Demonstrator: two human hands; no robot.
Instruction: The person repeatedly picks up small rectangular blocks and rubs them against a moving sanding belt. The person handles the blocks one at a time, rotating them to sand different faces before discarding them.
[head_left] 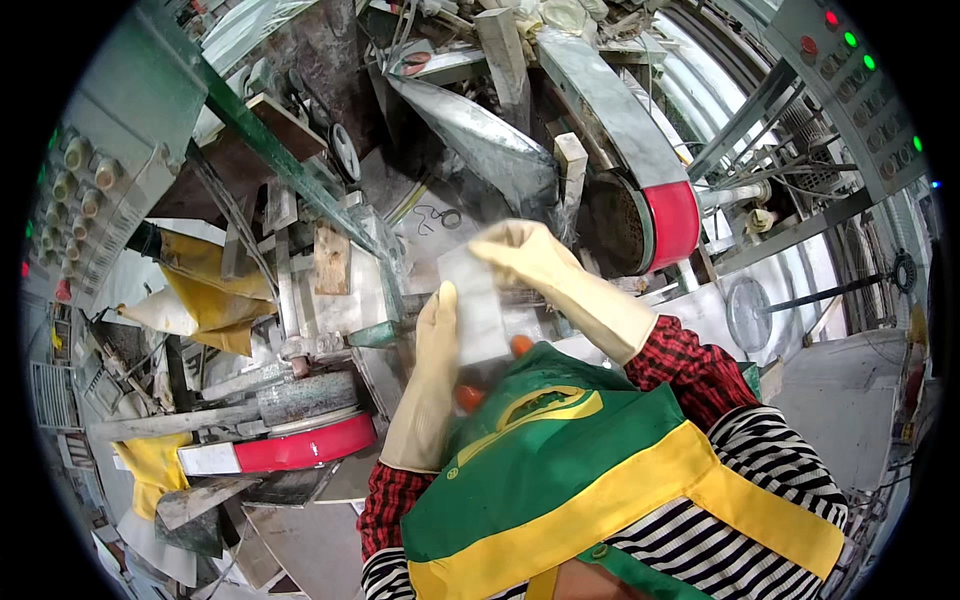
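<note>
A pale, flat rectangular tile (482, 322) is upright between my two hands, just in front of my green and yellow apron (560, 420). My left hand (434, 335), in a cream rubber glove, is closed on the tile's left edge with the thumb pointing up. At the tile's upper corner my right hand (520, 252), gloved alike and slightly blurred, has its fingers bent in a pinch. Two orange-red round parts (468, 398) show beside the tile's lower end, close to the apron. The tile's far face and some fingertips are hidden.
A red-banded machine guard (672, 225) stands right of my right hand, another red guard (305, 445) at lower left. Control panels with buttons (95, 175) and lit lamps (850, 90) flank me. A green steel bar (290, 160) slants toward my left hand. Yellow cloth (215, 290) hangs at left.
</note>
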